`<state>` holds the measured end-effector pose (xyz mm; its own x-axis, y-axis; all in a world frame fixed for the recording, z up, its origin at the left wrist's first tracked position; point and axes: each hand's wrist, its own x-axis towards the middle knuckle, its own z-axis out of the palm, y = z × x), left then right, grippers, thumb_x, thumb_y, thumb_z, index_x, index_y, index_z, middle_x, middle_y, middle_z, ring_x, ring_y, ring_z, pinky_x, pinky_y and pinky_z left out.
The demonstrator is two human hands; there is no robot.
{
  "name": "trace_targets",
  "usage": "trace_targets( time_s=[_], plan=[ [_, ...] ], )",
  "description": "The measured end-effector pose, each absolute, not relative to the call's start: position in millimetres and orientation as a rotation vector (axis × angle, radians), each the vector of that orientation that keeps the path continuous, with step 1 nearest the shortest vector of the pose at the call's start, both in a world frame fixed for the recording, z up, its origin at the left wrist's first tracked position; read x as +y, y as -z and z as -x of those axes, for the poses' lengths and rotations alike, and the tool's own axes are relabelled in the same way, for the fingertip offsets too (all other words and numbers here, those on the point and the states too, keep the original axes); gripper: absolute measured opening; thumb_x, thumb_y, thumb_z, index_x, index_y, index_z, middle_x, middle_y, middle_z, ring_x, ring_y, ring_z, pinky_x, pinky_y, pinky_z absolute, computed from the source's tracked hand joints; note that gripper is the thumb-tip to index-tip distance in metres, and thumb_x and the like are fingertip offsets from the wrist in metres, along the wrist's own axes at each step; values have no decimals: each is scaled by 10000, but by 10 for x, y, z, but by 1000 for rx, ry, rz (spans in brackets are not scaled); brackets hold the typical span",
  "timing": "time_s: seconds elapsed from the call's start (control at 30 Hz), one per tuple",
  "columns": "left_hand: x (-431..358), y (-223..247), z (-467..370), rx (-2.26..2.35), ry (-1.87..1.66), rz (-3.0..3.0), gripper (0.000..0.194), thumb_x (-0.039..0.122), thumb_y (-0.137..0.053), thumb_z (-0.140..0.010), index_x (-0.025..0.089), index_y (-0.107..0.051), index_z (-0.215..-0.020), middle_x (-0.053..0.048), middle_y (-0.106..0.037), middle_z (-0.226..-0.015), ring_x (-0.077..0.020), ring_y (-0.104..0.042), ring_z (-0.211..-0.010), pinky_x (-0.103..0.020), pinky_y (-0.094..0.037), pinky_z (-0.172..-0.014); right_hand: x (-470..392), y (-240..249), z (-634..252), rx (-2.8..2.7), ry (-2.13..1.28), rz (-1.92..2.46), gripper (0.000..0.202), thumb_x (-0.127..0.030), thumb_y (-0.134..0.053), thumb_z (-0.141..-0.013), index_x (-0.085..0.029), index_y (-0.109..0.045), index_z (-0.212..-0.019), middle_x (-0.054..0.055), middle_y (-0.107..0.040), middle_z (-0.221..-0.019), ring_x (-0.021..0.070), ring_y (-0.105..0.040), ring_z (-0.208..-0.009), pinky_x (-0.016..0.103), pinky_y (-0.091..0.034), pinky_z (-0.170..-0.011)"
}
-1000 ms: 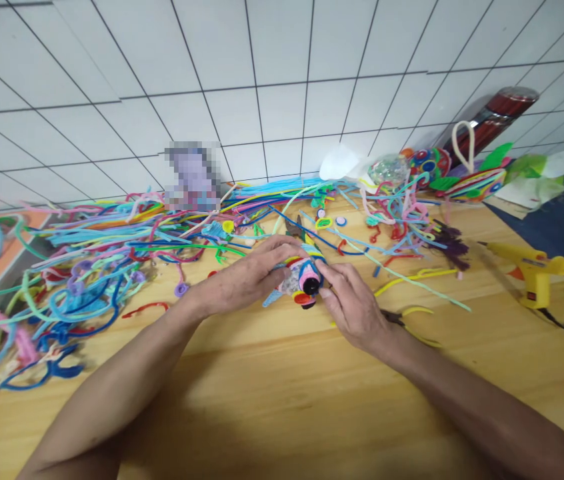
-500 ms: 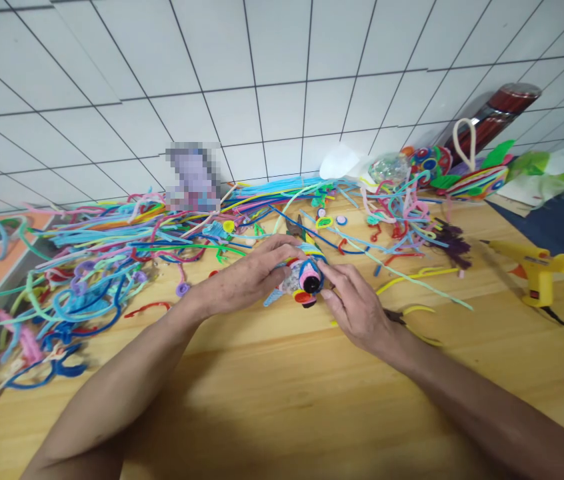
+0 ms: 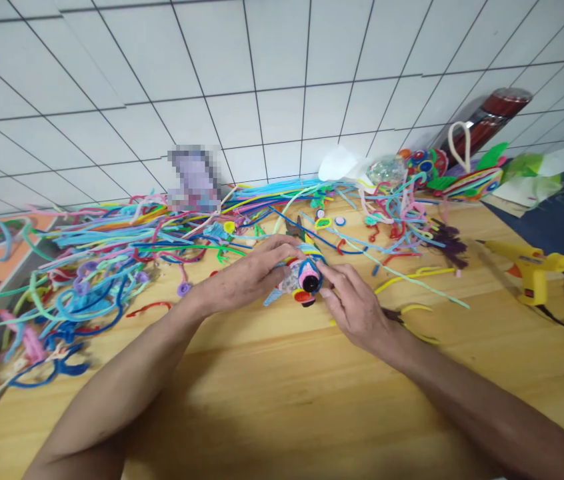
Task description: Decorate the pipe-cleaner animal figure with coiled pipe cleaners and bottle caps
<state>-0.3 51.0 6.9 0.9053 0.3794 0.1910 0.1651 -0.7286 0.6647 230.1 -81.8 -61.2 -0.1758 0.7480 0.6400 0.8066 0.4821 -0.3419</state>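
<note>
Between both hands, above the wooden table, is a small pipe-cleaner fish (image 3: 293, 283) with a clear body, a pink-ringed black eye and red and yellow mouth parts. My left hand (image 3: 257, 273) is closed round its left side and top. My right hand (image 3: 355, 303) grips its right side by the eye, thumb and fingers pressed against it. The fingers cover much of the fish. Dark-jawed pliers (image 3: 294, 228) lie just behind it, and yellow-handled pliers (image 3: 402, 315) lie partly under my right wrist.
Many coloured pipe cleaners (image 3: 107, 233) lie heaped at the left and back. A yellow glue gun (image 3: 532, 267) rests at the right. Behind stand a finished colourful fish (image 3: 477, 183), a red flask (image 3: 492, 120) and a blurred-out object (image 3: 195, 180) against the tiled wall.
The camera view has shifted slightly. Both hands stay on the fish, with almost no visible movement.
</note>
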Motion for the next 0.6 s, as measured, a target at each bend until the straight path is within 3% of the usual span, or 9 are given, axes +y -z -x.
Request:
trace_targets(
  time_s=[0.3, 0.6],
  plan=[
    [516, -84, -16, 383, -465, -2369, 274, 195, -518, -1088, 253, -605, -1342, -110, -602, -1427, -236, -558, -1411, -449, -458, -1247, -805, 616, -2290, -1950, 131, 1266, 470, -192, -539, -1078, -183, -510, -1548, 134, -703, -1167, 256, -698, -1063, 404, -644, -913],
    [488, -96, -100, 437, -572, -2380, 138, 272, -541, -1111, 211, -645, -1178, -102, -681, -1250, -216, -650, -1214, -390, -531, -1083, -794, 647, -2263, -1932, 114, 1238, 484, -190, -552, -1072, -189, -506, -1554, 136, -712, -1185, 261, -713, -1084, 416, -646, -944]
  ],
)
